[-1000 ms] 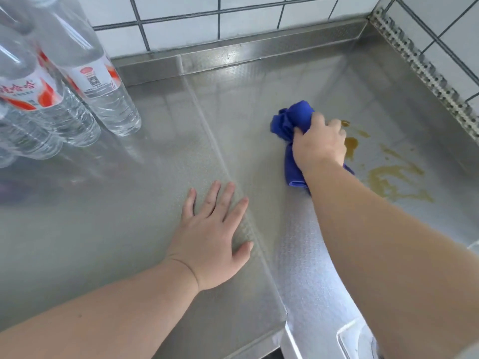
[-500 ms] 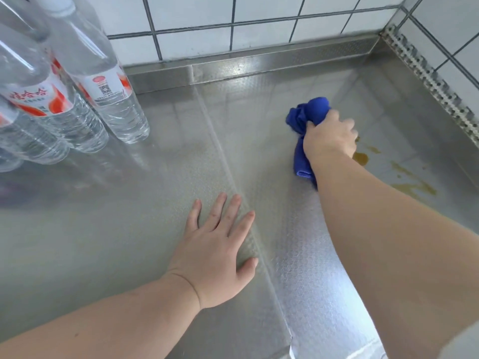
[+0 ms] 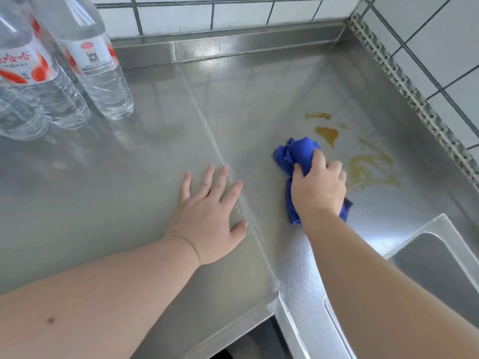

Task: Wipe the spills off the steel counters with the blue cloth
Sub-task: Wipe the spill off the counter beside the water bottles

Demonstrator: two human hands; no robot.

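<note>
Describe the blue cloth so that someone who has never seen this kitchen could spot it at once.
Start at the steel counter that runs into the tiled corner. Just left of the brown spills the right hand grips a bunched blue cloth and presses it on the steel. It is the only vivid blue thing among grey metal and clear bottles.

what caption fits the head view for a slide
Right hand grips blue cloth beside brown spills; left hand rests flat.
</note>
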